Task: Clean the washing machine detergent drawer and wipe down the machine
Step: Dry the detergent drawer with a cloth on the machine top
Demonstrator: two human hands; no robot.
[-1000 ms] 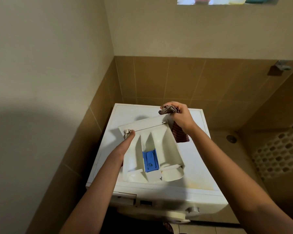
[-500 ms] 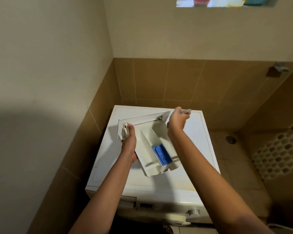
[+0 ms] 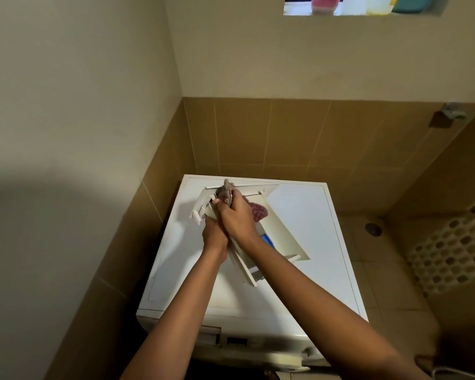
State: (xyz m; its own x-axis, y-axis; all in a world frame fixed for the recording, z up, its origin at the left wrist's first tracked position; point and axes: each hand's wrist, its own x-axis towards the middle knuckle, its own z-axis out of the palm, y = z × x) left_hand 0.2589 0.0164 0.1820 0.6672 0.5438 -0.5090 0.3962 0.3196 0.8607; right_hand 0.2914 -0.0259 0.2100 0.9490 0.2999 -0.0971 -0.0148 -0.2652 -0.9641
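Holding the detergent drawer (image 3: 281, 237) tipped on its side over the washing machine (image 3: 316, 231), toward the top's 11 o'clock corner. Gripping its lower wall with the left hand (image 3: 214, 238), fingers curled round the edge. Clutching a bunched cloth (image 3: 225, 193) in the right hand (image 3: 237, 216), fingers clenched on it, pressed against the drawer's front panel at 12 o'clock. Showing a blue insert (image 3: 268, 239) at 4 o'clock of the hands.

Your right grip (image 3: 236, 215) and wrist cover the fingers of your left grip (image 3: 214, 238), part of the cloth (image 3: 225, 193) and most of the drawer's (image 3: 281, 237) blue insert (image 3: 267, 239). The top edge cuts off the window-ledge containers (image 3: 322, 6).
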